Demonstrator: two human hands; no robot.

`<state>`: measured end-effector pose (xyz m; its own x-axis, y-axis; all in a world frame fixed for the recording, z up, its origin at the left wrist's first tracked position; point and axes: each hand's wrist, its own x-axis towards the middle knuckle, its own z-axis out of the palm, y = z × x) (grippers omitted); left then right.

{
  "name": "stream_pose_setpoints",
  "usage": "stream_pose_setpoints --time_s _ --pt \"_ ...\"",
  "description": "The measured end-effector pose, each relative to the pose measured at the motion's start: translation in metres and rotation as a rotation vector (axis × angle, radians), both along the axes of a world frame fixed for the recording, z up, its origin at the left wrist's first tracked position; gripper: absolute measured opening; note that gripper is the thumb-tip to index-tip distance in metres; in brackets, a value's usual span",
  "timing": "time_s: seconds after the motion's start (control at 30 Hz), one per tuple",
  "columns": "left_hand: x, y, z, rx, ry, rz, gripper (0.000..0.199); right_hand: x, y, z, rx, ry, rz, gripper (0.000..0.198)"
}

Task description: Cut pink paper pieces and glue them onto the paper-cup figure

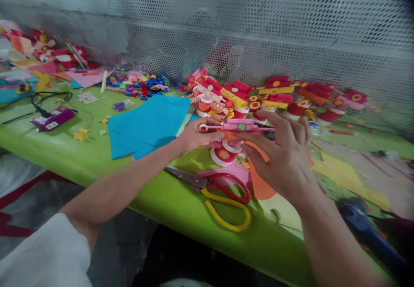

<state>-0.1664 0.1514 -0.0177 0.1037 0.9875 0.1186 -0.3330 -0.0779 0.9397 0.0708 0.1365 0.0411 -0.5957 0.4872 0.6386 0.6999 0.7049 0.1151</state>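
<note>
A pink paper hat point(239, 127) with a blue-and-yellow disc on its front sits over an orange paper strip, on top of a red-and-white paper cup point(224, 154). My left hand point(196, 135) pinches the left side of the hat, beside a small round disc at the end of a thin pink strip. On the right, my right hand point(280, 153) grips the hat with thumb and bent fingers, hiding part of it. Scissors point(226, 185) with one red and one yellow handle lie just in front of the cup, their blades pointing left.
Blue paper sheets point(148, 125) lie left of the cup. Behind stand several similar cup figures point(239, 93) along a perforated metal wall point(258, 28). A purple power strip point(52, 119) is at the left; a blue glue gun point(362, 224) is at the right. Orange paper point(260, 183) lies under my right hand.
</note>
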Motion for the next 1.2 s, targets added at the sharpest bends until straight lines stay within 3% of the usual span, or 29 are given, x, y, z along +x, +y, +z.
stream_pose_setpoints --time_s 0.3,1.2 --pt "0.0007 0.0009 0.0002 0.112 -0.024 -0.009 0.047 -0.0031 0.0033 -0.0041 0.009 -0.016 0.019 0.024" --pt "-0.0025 0.0026 -0.0039 0.102 0.037 0.001 0.045 -0.0026 0.0027 -0.0046 0.041 -0.054 0.080 0.021"
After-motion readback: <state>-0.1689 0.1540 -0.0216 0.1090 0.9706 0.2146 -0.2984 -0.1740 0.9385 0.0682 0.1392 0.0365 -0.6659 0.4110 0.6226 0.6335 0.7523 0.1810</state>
